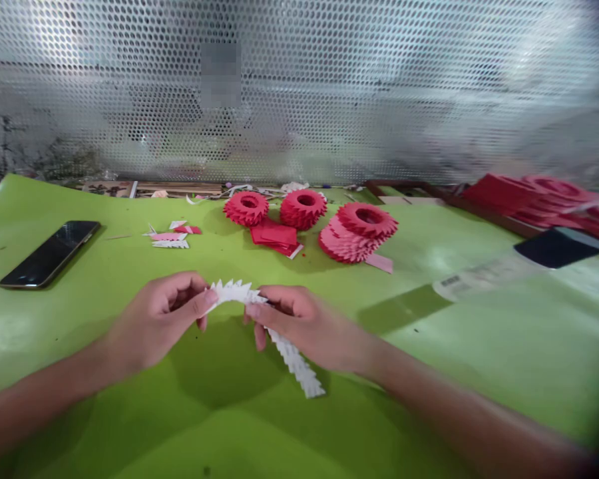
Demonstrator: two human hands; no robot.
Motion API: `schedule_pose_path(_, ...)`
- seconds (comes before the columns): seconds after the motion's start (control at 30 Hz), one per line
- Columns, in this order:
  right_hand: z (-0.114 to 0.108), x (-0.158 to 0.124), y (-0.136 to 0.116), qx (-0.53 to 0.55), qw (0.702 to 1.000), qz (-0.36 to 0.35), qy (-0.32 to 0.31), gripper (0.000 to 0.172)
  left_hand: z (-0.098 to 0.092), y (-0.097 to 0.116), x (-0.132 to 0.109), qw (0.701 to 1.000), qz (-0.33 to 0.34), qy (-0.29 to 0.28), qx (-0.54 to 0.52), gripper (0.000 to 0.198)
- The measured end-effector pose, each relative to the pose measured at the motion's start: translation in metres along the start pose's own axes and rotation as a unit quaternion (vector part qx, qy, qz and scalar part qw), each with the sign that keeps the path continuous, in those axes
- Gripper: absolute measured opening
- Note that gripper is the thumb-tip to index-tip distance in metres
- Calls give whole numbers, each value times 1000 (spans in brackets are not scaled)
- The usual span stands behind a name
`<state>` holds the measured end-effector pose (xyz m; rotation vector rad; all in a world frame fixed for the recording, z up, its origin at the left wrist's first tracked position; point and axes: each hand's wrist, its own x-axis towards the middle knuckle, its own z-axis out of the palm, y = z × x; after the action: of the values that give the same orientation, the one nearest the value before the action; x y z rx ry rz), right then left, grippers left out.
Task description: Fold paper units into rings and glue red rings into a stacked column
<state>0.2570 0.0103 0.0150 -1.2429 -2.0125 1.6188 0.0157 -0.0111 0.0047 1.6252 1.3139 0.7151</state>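
Worktop (524, 346): smooth, bright green. At left, dark phone (52, 255) lying flat, screen up. Right of it, small loose scatter of white, pink, red paper scraps (170, 236). Toward back, two red toothed paper rings side by side, left ring (244, 214) and right ring (302, 216); red paper pieces (274, 234) heaped just before them. Further right, pink ring stack (342, 241), red ring (367, 228) on top, pink strip (380, 263) beside base. At right, dark-ended clear object, probably bottle (494, 269) on its side, outline faint.

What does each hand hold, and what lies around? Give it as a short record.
Left hand: pinching the white toothed strip near one end
Right hand: gripping it further along
Left side: black phone
Scraps: white, pink, red; right of phone
Beyond hands: two red rings, red paper pieces, pink stack topped by another red ring
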Motion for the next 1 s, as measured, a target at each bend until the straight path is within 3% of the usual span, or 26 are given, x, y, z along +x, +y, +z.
schedule_pose_path(0.33,4,-1,-1,13,1000,6,8,34,3,-2,0,998,-22,-62,-3,51)
schedule_pose_path(0.5,8,-3,-4,10,1000,23,9,32,4,-7,0,997,-30,-66,15,51)
schedule_pose_path(0.7,6,-4,-6,-13,999,17,-49,38,4,-8,1,986,-28,-161,42,50)
schedule_pose_path(1.0,1,-2,0,-27,1000,0,7,42,7,-19,2,991,-40,-124,12,63)
